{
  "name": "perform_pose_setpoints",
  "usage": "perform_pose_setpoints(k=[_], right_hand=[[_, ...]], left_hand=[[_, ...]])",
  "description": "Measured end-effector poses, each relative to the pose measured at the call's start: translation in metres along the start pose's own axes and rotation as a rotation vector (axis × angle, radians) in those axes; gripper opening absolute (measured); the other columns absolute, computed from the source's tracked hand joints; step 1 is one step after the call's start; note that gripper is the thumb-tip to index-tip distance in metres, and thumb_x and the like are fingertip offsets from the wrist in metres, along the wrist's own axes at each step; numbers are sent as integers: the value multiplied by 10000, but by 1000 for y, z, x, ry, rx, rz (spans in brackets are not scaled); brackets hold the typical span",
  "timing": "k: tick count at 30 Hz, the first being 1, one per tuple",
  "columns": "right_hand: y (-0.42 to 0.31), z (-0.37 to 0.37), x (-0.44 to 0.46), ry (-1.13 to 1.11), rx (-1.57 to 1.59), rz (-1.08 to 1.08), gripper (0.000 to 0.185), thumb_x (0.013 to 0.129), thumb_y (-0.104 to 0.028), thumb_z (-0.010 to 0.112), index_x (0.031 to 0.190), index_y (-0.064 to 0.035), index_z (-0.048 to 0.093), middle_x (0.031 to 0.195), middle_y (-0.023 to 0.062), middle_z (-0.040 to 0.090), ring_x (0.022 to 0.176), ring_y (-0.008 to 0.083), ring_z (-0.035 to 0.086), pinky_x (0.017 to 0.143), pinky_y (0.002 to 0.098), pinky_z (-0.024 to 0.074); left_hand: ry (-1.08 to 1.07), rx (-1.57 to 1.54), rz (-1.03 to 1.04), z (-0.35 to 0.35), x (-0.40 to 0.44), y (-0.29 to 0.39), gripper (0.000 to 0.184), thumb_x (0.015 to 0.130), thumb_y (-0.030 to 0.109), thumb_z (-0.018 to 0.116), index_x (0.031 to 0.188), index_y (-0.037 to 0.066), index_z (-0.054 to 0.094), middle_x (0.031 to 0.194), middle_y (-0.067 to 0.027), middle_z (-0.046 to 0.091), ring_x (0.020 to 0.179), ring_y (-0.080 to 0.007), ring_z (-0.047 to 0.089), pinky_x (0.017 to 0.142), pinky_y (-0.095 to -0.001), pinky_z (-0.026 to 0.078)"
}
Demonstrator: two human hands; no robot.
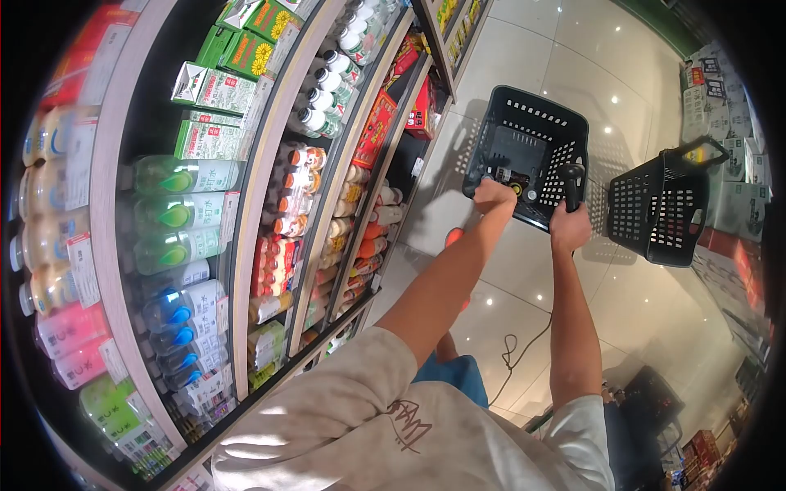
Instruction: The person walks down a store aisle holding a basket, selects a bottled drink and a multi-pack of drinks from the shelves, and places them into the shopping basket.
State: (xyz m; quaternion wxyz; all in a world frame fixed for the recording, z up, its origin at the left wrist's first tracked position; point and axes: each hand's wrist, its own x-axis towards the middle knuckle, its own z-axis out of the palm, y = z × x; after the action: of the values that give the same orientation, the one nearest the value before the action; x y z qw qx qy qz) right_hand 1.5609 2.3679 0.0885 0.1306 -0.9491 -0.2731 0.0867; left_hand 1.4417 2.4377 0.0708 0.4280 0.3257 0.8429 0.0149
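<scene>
A black plastic basket with slotted sides hangs or stands before me, above the tiled floor. My left hand is closed at the basket's near left corner, beside a small dark bottle lying inside; what its fingers hold is hidden. My right hand is wrapped round the grip of a black handheld device, at the basket's near right side. A thin dark cable runs from below that hand down to the floor.
Shelves with bottles, cartons and packets rise along my left. A second black basket stands to the right of the first. Stacked boxed goods line the far right. A dark bag lies at the lower right.
</scene>
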Motion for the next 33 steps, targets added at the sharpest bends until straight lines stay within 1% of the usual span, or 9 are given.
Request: perform_pose_setpoints(k=[3, 5, 9, 15, 17, 19, 24, 27, 33], right_hand=[[-5, 1, 5, -2, 4, -6, 365, 747, -351, 631, 975, -68, 666, 849, 194, 668, 827, 384, 639, 748, 462, 493], [-8, 1, 9, 22, 34, -8, 292, 744, -313, 629, 881, -56, 635, 813, 183, 659, 802, 389, 628, 713, 471, 481], [-14, 2, 17, 23, 36, -16, 283, 740, -302, 631, 873, -52, 632, 814, 185, 657, 804, 389, 626, 711, 472, 478], [-26, 3, 32, 17, 29, -9, 289, 738, -308, 641, 876, -54, 634, 818, 182, 658, 810, 386, 627, 715, 470, 480], [-27, 6, 39, -33, 10, 2, 355, 752, -365, 632, 963, -81, 668, 874, 192, 669, 854, 386, 636, 754, 467, 493], [-31, 6, 45, -40, 1, 8, 356, 752, -364, 632, 964, -81, 667, 874, 191, 669, 854, 386, 636, 756, 466, 493], [-41, 13, 61, -42, -22, 7, 353, 757, -364, 628, 967, -82, 666, 876, 188, 670, 853, 383, 638, 762, 465, 492], [-51, 14, 68, -45, 2, 17, 348, 762, -364, 626, 964, -84, 667, 881, 182, 671, 857, 380, 639, 764, 462, 492], [-74, 16, 81, -80, -3, 57, 349, 764, -360, 627, 976, -86, 668, 899, 175, 672, 878, 371, 636, 775, 454, 489]], left_hand=[[-8, -6, -5, -3, 1, 7, 256, 769, 142, 632, 998, 28, 650, 1043, -181, 644, 980, -314, 635, 841, -365, 524], [-1, -1, -4, 2, 7, 10, 249, 769, 140, 632, 991, 28, 651, 1035, -180, 648, 973, -313, 639, 835, -363, 527], [12, 6, -10, 9, 18, 17, 232, 770, 139, 634, 972, 28, 657, 1005, -175, 660, 951, -310, 650, 819, -358, 535], [42, 19, -15, 7, 22, 34, 224, 770, 138, 634, 964, 29, 660, 988, -171, 665, 938, -297, 656, 805, -353, 540], [52, 13, -11, 8, 24, 40, 225, 771, 139, 633, 966, 29, 660, 987, -171, 665, 936, -296, 657, 805, -352, 541], [60, 7, -6, 6, 24, 46, 226, 772, 140, 632, 967, 29, 661, 986, -171, 665, 934, -295, 657, 804, -351, 541], [-43, 8, 9, 0, 34, 64, 237, 778, 153, 633, 978, 29, 658, 1001, -169, 663, 941, -306, 653, 816, -352, 536], [10, 34, 33, -4, 34, 78, 242, 778, 159, 637, 980, 28, 657, 1005, -167, 663, 942, -305, 653, 814, -352, 535], [4, 51, 43, -11, 50, 101, 240, 777, 160, 643, 980, 33, 661, 1014, -170, 661, 952, -305, 651, 818, -352, 533]])
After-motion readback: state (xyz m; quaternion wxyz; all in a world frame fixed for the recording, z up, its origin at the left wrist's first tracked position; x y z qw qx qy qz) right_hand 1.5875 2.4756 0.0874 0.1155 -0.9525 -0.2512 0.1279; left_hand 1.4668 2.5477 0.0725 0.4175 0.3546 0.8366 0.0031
